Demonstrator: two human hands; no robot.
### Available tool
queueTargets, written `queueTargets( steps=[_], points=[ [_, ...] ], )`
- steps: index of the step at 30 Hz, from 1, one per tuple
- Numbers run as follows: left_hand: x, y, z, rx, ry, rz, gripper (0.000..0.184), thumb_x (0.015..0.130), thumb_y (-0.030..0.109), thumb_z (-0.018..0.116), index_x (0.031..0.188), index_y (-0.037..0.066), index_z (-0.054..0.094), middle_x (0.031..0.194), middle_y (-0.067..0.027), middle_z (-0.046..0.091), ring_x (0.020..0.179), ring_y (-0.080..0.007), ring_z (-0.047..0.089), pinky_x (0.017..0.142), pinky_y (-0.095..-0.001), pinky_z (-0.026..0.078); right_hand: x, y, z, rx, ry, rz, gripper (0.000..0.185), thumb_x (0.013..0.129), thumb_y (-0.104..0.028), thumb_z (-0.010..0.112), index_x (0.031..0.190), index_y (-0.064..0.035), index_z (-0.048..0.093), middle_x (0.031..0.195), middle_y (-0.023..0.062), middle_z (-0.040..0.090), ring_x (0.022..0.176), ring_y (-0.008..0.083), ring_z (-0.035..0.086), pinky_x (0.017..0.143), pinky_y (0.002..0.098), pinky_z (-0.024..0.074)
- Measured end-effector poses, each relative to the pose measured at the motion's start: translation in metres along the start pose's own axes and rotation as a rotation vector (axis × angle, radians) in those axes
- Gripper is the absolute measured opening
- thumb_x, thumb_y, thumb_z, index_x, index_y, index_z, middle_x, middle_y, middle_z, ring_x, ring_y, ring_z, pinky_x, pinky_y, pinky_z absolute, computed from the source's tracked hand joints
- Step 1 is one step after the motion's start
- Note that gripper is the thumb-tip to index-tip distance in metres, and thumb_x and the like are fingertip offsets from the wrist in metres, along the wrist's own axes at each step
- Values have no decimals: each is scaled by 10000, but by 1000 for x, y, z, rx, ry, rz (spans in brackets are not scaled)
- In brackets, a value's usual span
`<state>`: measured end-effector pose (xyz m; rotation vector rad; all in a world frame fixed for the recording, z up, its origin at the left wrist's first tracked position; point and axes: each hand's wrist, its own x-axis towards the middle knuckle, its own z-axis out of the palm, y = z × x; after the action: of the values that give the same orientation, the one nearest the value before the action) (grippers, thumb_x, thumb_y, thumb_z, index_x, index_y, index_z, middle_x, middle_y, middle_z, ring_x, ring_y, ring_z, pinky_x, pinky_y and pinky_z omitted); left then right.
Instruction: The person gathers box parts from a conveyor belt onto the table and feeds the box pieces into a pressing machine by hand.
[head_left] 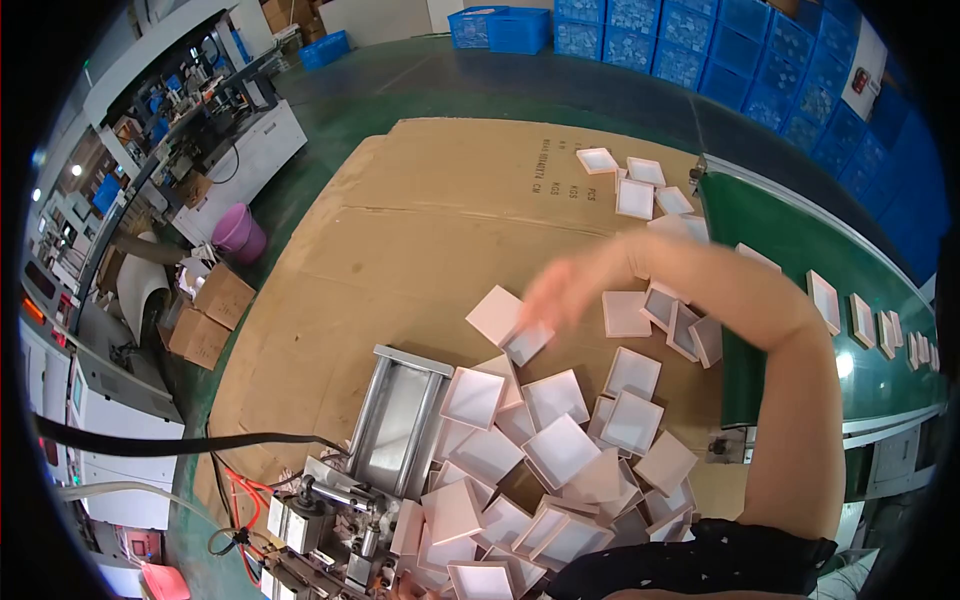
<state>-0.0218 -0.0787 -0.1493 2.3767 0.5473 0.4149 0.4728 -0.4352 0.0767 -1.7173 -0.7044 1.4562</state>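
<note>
My right hand reaches in from the right, smeared by motion, over a pale pink box lid and a small tray. Whether it grips either one cannot be made out. At the bottom edge, a small part of my left hand shows beside the metal fixture and the pile; its fingers are mostly hidden. Many shallow pink square trays lie heaped in front of me, some face up, some overturned or tilted.
Brown cardboard covers the table. More trays lie at its far right. A green conveyor carries a row of trays on the right. The metal frame with cables stands at left. A purple bin and cartons sit beyond.
</note>
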Motion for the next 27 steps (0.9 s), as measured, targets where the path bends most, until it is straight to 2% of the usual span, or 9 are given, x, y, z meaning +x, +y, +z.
queueTargets(
  steps=[3, 6, 8, 11, 13, 18, 21, 24, 27],
  points=[
    [5, -8, -1, 52, 33, 5, 486, 1027, 477, 516, 1229, 34, 527, 1056, -130, 493, 915, -266, 483, 872, -472, 406, -9, 51, -112, -373, 998, 243, 835, 783, -483, 810, 1463, -102, 509, 1418, 131, 579, 1304, 252, 533, 1029, 381, 472],
    [15, -10, 6, 97, 90, -1, 474, 1026, 470, 522, 1224, 39, 532, 1058, -126, 503, 928, -262, 491, 882, -467, 409, -37, 133, -220, -370, 1396, 526, 1008, 706, -480, 857, 1491, 8, 454, 1482, 200, 528, 1306, 317, 570, 1081, 385, 450],
    [23, -8, 20, 113, 119, -7, 465, 1026, 465, 526, 1220, 43, 535, 1060, -123, 510, 936, -259, 496, 888, -464, 411, -52, 149, -219, -532, 1615, 676, 824, 743, -560, 792, 1403, -111, 590, 1353, 159, 642, 1251, 315, 614, 1049, 439, 484],
    [42, -4, 59, 110, 139, -2, 453, 1025, 458, 532, 1215, 48, 539, 1062, -119, 520, 948, -255, 504, 898, -459, 414, -64, 181, -236, -334, 1654, 691, 840, 769, -615, 754, 1480, -230, 524, 1504, 142, 517, 1389, 325, 486, 1114, 557, 401],
    [51, -2, 78, 118, 129, 6, 444, 1024, 454, 536, 1212, 51, 542, 1064, -116, 527, 957, -252, 510, 904, -456, 415, -62, 186, -226, -279, 1697, 898, 842, 796, -718, 671, 1529, -376, 434, 1647, 109, 301, 1510, 350, 284, 1138, 684, 287],
    [44, -3, 80, 210, 56, 2, 423, 1022, 442, 546, 1203, 60, 550, 1067, -108, 544, 978, -245, 523, 921, -448, 420, -51, 241, -269, -237, 1755, 844, 841, 808, -839, 526, 1541, -460, 369, 1698, 105, 134, 1556, 350, 148, 1155, 725, 199],
    [44, -7, 69, 286, 37, 13, 411, 1021, 435, 552, 1198, 65, 554, 1070, -104, 554, 990, -241, 530, 930, -443, 423, -35, 218, -260, -368, 1811, 718, 786, 812, -755, 606, 1520, -486, 395, 1703, 115, 109, 1563, 347, 116, 1171, 694, 211],
    [40, -8, 57, 340, 21, 21, 398, 1020, 428, 558, 1193, 70, 559, 1072, -100, 564, 1003, -237, 538, 940, -438, 425, -33, 187, -240, -399, 1533, 918, 684, 770, -430, 755, 1410, -522, 531, 1711, 112, 67, 1559, 370, 140, 1197, 607, 246],
    [44, -5, 62, 338, 41, 43, 385, 1019, 422, 564, 1188, 75, 563, 1074, -95, 574, 1015, -232, 546, 949, -434, 428, -44, 194, -260, -532, 1303, 963, 616, 753, -396, 758, 1338, -506, 602, 1716, 98, 6, 1555, 383, 145, 1195, 603, 255]
  ],
)
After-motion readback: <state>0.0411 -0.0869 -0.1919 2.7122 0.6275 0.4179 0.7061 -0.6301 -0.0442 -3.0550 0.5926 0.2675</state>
